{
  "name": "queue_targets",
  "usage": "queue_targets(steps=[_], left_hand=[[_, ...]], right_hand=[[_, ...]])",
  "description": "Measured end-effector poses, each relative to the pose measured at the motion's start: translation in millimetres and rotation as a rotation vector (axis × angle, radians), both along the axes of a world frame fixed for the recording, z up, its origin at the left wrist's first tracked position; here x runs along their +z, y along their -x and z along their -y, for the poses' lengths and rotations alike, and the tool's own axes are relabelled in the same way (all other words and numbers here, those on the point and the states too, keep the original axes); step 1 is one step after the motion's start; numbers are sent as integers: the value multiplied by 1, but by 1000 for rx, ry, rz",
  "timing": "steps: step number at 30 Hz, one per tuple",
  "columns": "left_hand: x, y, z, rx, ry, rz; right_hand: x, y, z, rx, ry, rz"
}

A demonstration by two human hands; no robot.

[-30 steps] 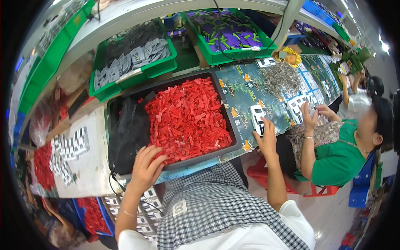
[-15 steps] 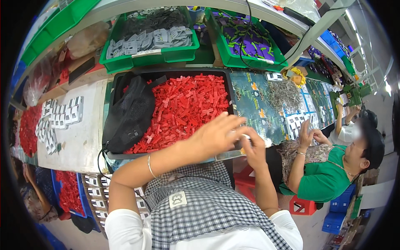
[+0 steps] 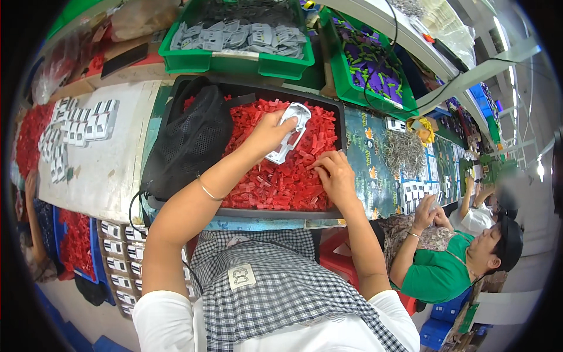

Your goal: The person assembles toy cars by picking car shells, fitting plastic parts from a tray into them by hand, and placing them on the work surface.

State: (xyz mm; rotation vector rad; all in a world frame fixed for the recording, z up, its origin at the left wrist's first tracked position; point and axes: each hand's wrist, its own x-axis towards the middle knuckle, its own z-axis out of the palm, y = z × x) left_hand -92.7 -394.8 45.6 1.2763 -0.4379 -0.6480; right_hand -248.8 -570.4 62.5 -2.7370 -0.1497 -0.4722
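Above the black tray [image 3: 341,126], one white car shell [image 3: 291,139], tilted, its hollow side showing. My left hand [image 3: 271,130] has it, thumb laid along the top, fingers closed round the near side. Right hand [image 3: 336,179]: one, low at the tray's right end, over the red pieces [image 3: 275,190]. Fingers curled, tips down by the heap; whether they grip a piece I cannot tell.

Red pieces: past counting (they overlap everywhere). One black mesh bag [image 3: 190,138] lies across the tray's left end.

Beyond the tray, two green bins [image 3: 187,60]: one with grey parts [image 3: 240,38], the other with purple and green parts [image 3: 372,76], both heaped too thick to count. To the left, on a pale board [image 3: 105,158], a cluster of white cars [image 3: 97,120] (a dozen or more, crowded, so no exact tally). To the right, one white car apart from the rest [image 3: 395,124], and near it one pile of thin metal bits [image 3: 404,152].

Lower left, one blue crate [image 3: 58,229] of red pieces. Beside me on the right, one co-worker in green [image 3: 434,270], both hands raised.
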Motion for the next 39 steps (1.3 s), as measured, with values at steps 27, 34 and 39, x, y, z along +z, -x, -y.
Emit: queue_targets(steps=[27,34,39], left_hand=[[6,28,11,38,187,-293],[-4,25,12,80,173,-251],[-5,24,12,119,169,-250]], right_hand=[[23,-59,-46,101,107,371],[9,-60,-50,39,127,288],[2,-61,-50,48,82,363]])
